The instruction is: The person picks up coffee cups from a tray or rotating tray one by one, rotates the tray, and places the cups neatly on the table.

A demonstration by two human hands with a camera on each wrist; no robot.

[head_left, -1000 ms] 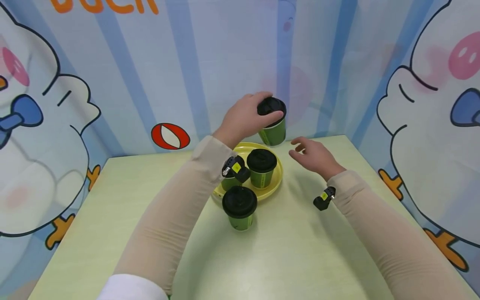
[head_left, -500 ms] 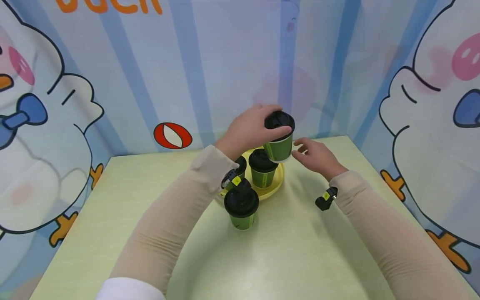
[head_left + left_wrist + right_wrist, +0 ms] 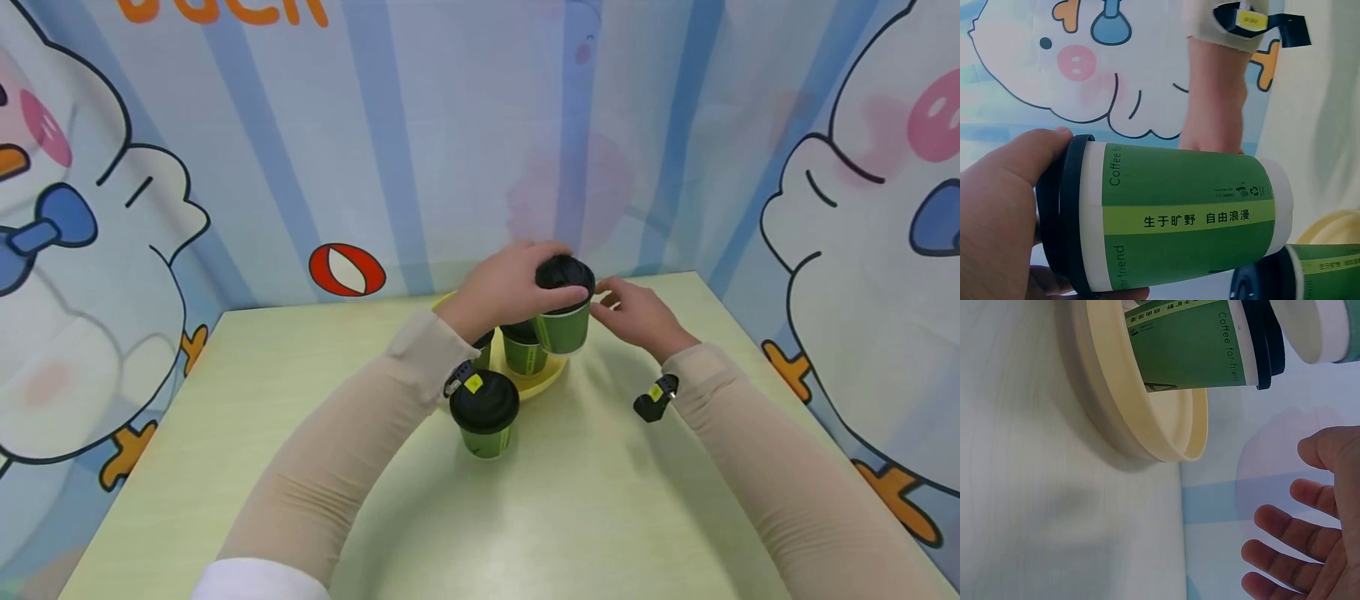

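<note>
Held cup [image 3: 564, 332] sits just right of centre in the head view, overlapping the right edge of the yellow plate [image 3: 542, 386]. Our left hand [image 3: 510, 287] grips it from above by the black lid [image 3: 564, 272]; our right hand [image 3: 637, 315] is loosely spread just beside, holding nothing. We'd guess smooth, stiffish paper, light if unfilled, crushable. Lid could pop; safer we hold just below it.
</note>
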